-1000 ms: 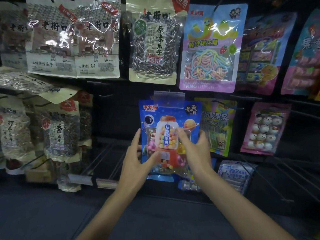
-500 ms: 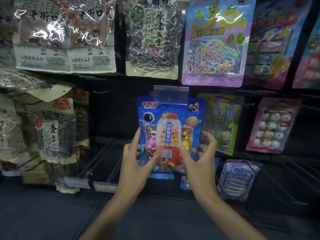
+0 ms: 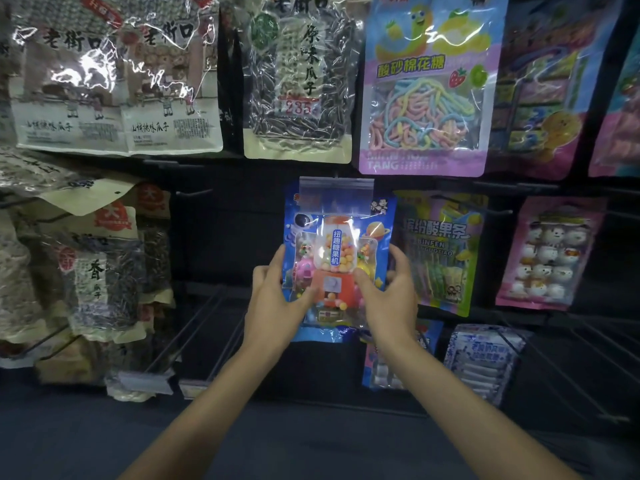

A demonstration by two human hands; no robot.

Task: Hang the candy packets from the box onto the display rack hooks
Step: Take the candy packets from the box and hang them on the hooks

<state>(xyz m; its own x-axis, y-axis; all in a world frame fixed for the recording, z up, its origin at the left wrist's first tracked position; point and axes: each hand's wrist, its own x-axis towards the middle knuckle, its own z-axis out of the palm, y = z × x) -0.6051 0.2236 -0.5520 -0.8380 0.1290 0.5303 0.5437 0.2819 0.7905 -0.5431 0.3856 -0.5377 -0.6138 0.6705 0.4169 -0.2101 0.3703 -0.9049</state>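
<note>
A blue candy packet (image 3: 341, 244) printed with a red gumball machine hangs upright at the middle of the dark display rack, behind a clear price-tag flap (image 3: 336, 199) at its top. My left hand (image 3: 277, 303) grips the packet's lower left edge, thumb across the front. My right hand (image 3: 391, 296) grips its lower right edge, thumb on the front and fingers behind. The hook under the flap is hidden. The box is out of view.
Sunflower-seed bags (image 3: 298, 81) and a purple rainbow-candy bag (image 3: 422, 91) hang above. A yellow-green sour-strip packet (image 3: 440, 251) and a pink snowman packet (image 3: 550, 254) hang to the right. Bare wire hooks (image 3: 194, 334) jut out at lower left, more (image 3: 568, 368) at lower right.
The view has moved closer to the rack. The packet has risen slightly, so its top now sits behind the clear flap. Both hands stay on its lower edges.
</note>
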